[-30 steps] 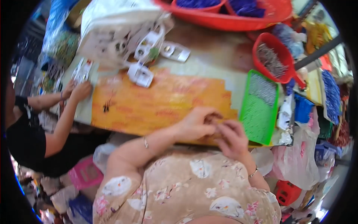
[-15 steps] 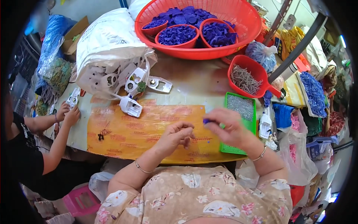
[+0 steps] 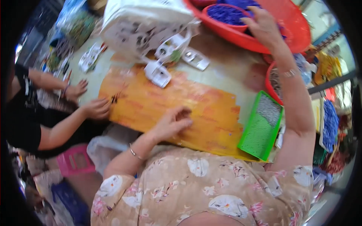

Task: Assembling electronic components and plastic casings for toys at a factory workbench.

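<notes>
Reaching right hand into red basket, left hand on orange board

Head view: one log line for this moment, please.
right hand: reaching into red basin, over purple pieces | left hand: flat on orange board | green tray: untouched

One head-worn fisheye looks steeply down, close over the orange table mat and the person's lap.

The light was bright and even, like daylight, with only soft shadows. The whole picture was slightly blurred from motion. Straight edges bent strongly near the round black rim, and the corners were fully dark.
</notes>
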`<state>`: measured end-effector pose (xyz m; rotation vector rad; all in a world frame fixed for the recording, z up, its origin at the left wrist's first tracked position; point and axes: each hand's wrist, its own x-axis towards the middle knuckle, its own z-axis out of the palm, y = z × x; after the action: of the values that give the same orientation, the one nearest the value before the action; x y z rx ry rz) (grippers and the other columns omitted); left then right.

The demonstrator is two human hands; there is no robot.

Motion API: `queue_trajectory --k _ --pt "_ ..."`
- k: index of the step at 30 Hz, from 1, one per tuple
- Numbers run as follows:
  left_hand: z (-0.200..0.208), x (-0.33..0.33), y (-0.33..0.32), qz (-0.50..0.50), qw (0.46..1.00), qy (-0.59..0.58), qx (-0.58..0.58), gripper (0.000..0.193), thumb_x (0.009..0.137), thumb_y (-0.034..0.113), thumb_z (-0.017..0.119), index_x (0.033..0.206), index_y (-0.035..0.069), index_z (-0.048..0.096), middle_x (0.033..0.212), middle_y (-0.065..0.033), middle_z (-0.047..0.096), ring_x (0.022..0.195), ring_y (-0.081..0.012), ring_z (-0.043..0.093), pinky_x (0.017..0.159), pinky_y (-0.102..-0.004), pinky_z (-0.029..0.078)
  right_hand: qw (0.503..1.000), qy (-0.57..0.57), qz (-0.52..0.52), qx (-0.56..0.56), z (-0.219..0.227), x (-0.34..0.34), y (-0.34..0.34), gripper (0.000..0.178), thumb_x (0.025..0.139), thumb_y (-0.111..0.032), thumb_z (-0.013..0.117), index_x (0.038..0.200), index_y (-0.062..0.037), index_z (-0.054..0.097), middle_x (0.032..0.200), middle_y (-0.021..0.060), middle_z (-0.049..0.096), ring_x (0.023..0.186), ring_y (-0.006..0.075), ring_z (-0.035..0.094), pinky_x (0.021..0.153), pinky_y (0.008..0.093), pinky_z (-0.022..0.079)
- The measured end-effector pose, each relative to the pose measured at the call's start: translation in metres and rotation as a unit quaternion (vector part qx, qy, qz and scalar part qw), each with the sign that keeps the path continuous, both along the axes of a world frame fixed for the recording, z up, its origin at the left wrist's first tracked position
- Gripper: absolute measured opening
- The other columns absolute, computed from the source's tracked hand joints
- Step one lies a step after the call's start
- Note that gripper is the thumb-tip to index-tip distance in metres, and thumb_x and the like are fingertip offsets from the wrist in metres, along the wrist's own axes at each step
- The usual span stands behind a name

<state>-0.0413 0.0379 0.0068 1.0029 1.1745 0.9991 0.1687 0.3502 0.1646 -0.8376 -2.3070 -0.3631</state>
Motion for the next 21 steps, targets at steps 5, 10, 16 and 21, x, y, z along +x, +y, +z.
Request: queue_trajectory --k 5,10,16,21 --pt "-0.003 -0.068 0.009 0.213 0.901 0.348 0.144 0.037 0.079 0.013 0.068 0.110 -0.002 0.054 0.087 -0.0091 0.058 0.064 -0.0116 0.055 0.058 -0.0256 0.045 0.942 0.099 0.138 -0.290 -0.022 -0.011 -0.138 0.023 0.079 -0.006 0.064 0.101 0.0023 0.060 0.086 0.0075 0.061 0.080 0.0124 0.057 0.073 0.0255 0.046" --pt "-0.017 -0.113 0.064 0.265 0.769 0.527 0.246 0.048 0.078 0.018 0.068 0.117 -0.002 0.049 0.108 -0.0222 0.055 0.084 -0.0358 0.059 0.075 -0.0412 0.048 0.912 0.086 0.158 -0.370 -0.059 0.006 -0.208 0.019 0.075 0.001 0.065 0.093 0.0025 0.060 0.091 0.0092 0.061 0.077 0.0163 0.055 0.071 0.0252 0.044" --pt "-0.042 -0.116 0.088 0.259 0.788 0.524 0.195 0.050 0.077 0.020 0.070 0.117 -0.002 0.050 0.097 -0.0182 0.062 0.081 -0.0278 0.060 0.070 -0.0343 0.049 0.881 0.137 0.116 -0.438 -0.082 0.023 -0.250 0.018 0.076 0.002 0.064 0.094 0.0032 0.060 0.094 0.0098 0.061 0.079 0.0158 0.057 0.074 0.0249 0.045" --pt "-0.022 -0.061 0.050 0.184 0.893 0.389 0.135 0.038 0.075 0.014 0.065 0.105 -0.004 0.052 0.090 -0.0212 0.061 0.081 -0.0337 0.062 0.073 -0.0407 0.049 0.860 0.166 0.108 -0.470 -0.104 0.032 -0.277 0.016 0.077 0.001 0.065 0.093 0.0034 0.062 0.087 0.0096 0.063 0.076 0.0151 0.060 0.070 0.0253 0.047"
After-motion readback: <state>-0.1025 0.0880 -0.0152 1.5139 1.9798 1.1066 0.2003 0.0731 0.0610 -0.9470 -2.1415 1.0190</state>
